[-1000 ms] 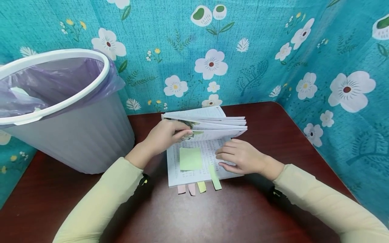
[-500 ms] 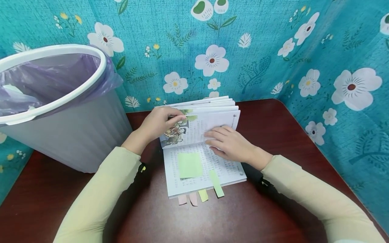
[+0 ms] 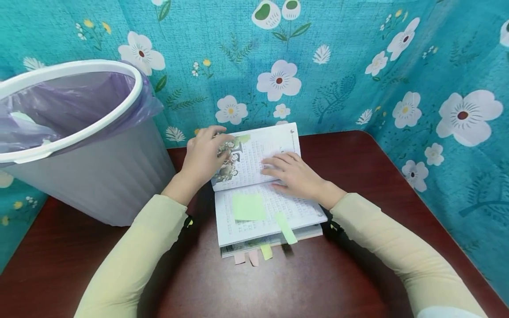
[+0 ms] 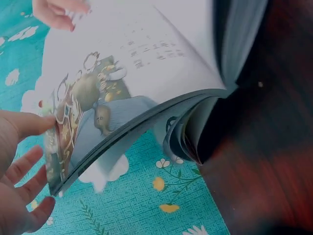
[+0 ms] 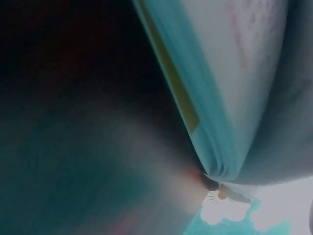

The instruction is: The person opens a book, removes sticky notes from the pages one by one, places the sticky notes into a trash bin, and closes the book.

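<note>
An open book (image 3: 228,227) lies on the table, its upper part tilted up and showing a colour picture at the left. My left hand (image 3: 202,152) holds that part by its left edge; in the left wrist view the thumb lies on the picture page (image 4: 88,112) and the fingers are around the edge. My right hand (image 3: 294,174) rests on the pages near the fold, fingers fairly straight. A green sticky note (image 3: 248,206) and a green strip (image 3: 286,229) are on the lower page. Pink tabs (image 3: 253,257) and a yellow tab (image 3: 266,251) stick out below it.
A grey bin (image 3: 119,176) with a purple liner bag (image 3: 149,104) stands at the left, beside the left forearm. Teal flowered cloth (image 3: 338,53) hangs behind and to the right of the dark red table (image 3: 254,296). The right wrist view is dark and blurred.
The upper part of the book has swung up and back, uncovering the picture page. My right hand has moved left and up onto it. The lower pages now stand slightly off those beneath.
</note>
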The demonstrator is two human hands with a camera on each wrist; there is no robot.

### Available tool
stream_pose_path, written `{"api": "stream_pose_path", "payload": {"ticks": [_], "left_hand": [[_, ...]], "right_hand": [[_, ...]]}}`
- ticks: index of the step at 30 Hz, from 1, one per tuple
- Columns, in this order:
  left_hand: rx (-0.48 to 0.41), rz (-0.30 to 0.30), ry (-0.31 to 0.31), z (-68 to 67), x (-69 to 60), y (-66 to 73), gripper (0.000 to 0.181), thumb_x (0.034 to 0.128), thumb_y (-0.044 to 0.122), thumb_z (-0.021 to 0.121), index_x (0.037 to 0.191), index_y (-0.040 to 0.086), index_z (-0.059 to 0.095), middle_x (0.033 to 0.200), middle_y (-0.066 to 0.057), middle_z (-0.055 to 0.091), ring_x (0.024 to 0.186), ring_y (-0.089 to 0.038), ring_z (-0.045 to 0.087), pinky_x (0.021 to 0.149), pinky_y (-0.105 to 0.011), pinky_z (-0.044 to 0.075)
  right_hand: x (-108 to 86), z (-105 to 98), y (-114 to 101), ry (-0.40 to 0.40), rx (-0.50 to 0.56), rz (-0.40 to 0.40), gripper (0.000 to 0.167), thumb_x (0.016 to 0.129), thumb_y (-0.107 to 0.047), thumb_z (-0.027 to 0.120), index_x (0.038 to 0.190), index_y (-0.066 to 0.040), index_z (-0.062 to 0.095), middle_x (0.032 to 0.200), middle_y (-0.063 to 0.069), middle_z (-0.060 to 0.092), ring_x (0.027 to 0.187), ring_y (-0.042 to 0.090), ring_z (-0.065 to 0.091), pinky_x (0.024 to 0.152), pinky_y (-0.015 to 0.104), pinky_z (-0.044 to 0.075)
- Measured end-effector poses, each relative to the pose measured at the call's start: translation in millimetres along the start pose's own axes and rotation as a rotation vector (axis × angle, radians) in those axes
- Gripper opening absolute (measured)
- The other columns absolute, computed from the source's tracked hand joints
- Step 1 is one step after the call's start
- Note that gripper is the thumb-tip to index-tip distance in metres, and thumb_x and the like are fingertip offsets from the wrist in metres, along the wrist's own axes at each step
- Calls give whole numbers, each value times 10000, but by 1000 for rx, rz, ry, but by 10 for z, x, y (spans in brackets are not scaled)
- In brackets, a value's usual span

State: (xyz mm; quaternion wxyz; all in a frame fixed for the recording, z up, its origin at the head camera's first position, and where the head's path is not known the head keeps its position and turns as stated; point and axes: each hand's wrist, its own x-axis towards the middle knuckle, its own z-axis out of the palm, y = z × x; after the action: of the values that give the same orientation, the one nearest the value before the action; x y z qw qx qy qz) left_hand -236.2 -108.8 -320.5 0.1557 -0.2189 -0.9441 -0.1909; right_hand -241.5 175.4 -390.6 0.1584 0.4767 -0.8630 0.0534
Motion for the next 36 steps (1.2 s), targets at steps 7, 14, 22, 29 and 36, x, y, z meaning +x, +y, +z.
{"api": "stream_pose_path", "payload": {"ticks": [7, 14, 22, 29, 36], "left_hand": [[52, 136, -2, 116, -192, 51, 248, 917, 24, 742, 1155, 84, 781, 1484, -167, 514, 1402, -377, 413, 1058, -652, 359], [-21, 132, -132, 197, -369, 37, 228, 916, 33, 743, 1138, 72, 778, 1350, -141, 636, 1313, -307, 552, 1006, -497, 496], [-195, -112, -490, 201, -473, 71, 257, 951, 184, 742, 1179, 66, 755, 1130, -103, 719, 938, -221, 640, 782, -364, 552], [-223, -179, -622, 250, -473, 48, 272, 959, 254, 739, 1162, 74, 749, 1042, -72, 717, 858, -197, 620, 735, -330, 534], [-210, -211, -613, 248, -458, 47, 212, 944, 177, 750, 1129, 74, 750, 1075, -92, 715, 903, -217, 618, 786, -357, 541]], "right_hand": [[-93, 60, 16, -93, 84, 70, 603, 954, -451, 710, 1456, -151, 566, 1604, 83, 386, 1476, 305, 294, 1178, 607, 152], [-138, 106, -5, -171, 129, 111, 807, 900, -561, 728, 1537, -138, 473, 1687, 79, 221, 1558, 285, 114, 1203, 609, 34], [-92, 55, 22, -310, 140, 142, 974, 841, -632, 735, 1607, -165, 354, 1713, 82, 100, 1567, 292, 23, 1193, 633, 42], [-25, 23, -42, -367, 149, 180, 1069, 802, -658, 759, 1630, -170, 291, 1715, 92, 59, 1564, 316, -6, 1154, 701, 108], [-6, 42, -108, -372, 142, 217, 1086, 814, -652, 749, 1641, -158, 248, 1715, 100, 29, 1561, 321, -35, 1153, 705, 93]]}}
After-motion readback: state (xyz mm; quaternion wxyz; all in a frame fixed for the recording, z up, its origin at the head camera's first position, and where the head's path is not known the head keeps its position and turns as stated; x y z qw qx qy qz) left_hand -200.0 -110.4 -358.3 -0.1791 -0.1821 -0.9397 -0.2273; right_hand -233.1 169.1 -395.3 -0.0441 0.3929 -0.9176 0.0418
